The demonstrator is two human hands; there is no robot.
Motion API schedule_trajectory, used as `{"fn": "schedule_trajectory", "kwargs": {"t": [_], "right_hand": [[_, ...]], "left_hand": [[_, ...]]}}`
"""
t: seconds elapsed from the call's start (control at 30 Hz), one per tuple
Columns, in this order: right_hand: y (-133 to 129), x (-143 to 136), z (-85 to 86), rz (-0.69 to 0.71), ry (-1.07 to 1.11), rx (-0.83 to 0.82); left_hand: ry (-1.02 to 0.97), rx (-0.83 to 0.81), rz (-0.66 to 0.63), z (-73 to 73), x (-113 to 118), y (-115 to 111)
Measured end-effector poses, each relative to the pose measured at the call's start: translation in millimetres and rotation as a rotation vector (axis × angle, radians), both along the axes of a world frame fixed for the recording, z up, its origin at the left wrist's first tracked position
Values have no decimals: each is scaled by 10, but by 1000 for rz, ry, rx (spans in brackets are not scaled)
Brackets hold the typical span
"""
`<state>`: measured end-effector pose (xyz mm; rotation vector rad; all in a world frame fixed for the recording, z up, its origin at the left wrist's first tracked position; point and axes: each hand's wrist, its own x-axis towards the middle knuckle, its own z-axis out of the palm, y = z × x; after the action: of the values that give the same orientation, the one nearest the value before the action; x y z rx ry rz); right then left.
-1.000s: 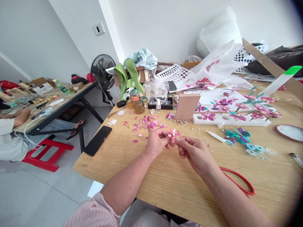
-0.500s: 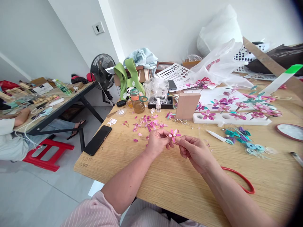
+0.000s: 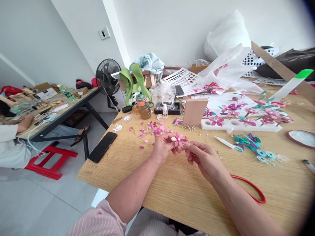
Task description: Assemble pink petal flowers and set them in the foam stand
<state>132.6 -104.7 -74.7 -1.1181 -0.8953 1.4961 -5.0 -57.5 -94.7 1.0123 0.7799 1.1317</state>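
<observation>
A pink artificial flower (image 3: pixel 179 140) with a pearl-like centre is held up over the wooden table (image 3: pixel 162 186). My left hand (image 3: pixel 162 148) pinches it from the left, thumb and fingers closed behind the petals. From the right, my right hand (image 3: pixel 200 156) has its thumb and index finger pressed together at the flower's lower right petal edge. What lies behind the flower, such as a stem, is hidden. Loose pink petals (image 3: pixel 157 128) are scattered just beyond my left hand. Finished-looking pink flowers (image 3: pixel 216 121) stand in a white foam block (image 3: pixel 226 125) further right.
A black phone (image 3: pixel 102 147) lies at the left edge. Behind the petals stand a jar (image 3: pixel 144 109), a small spray bottle (image 3: pixel 165 110) and a wooden block (image 3: pixel 195 112). A white pen-like tube (image 3: pixel 224 142) and a red ring (image 3: pixel 251 188) lie right. Another person's arm (image 3: pixel 26 123) rests on the far-left table.
The flower has shifted slightly left and turned its face more toward me. Both hands keep nearly the same place and pinch. The camera view has dipped a little.
</observation>
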Motion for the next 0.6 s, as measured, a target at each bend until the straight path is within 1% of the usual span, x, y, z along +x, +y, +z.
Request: {"fn": "schedule_trajectory", "kwargs": {"t": [0.17, 0.6], "right_hand": [[-7, -22, -1, 28, -14, 20], [-10, -39, 41, 18, 36, -2]], "left_hand": [[13, -11, -7, 10, 1, -11], [12, -3, -16, -16, 2, 4]]}}
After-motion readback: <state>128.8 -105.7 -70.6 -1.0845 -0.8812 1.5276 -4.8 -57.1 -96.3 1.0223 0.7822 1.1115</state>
